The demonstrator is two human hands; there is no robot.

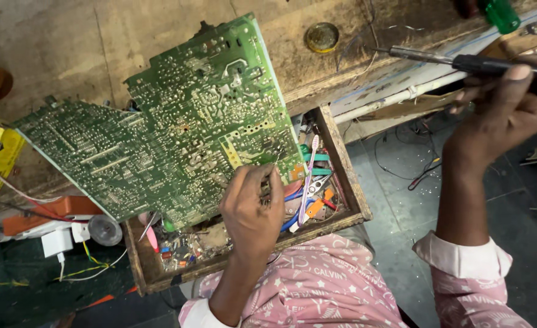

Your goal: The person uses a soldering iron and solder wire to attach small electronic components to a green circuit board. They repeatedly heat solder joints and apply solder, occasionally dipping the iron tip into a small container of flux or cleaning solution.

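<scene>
My left hand (253, 209) grips the lower edge of a large green circuit board (177, 127), holding it up tilted with its solder side facing me, above an open wooden drawer (355, 193). My right hand (505, 112) is raised at the right and holds a black-handled soldering iron (457, 61). Its metal tip points left, apart from the board. Both arms wear pink patterned sleeves.
The drawer holds small tools, a pink toothbrush (309, 176) and loose parts. A worn wooden bench (98, 42) lies behind, with a round brass tin (322, 36) and a green screwdriver handle (500, 14). A white plug adapter (57, 242) and wires lie at left.
</scene>
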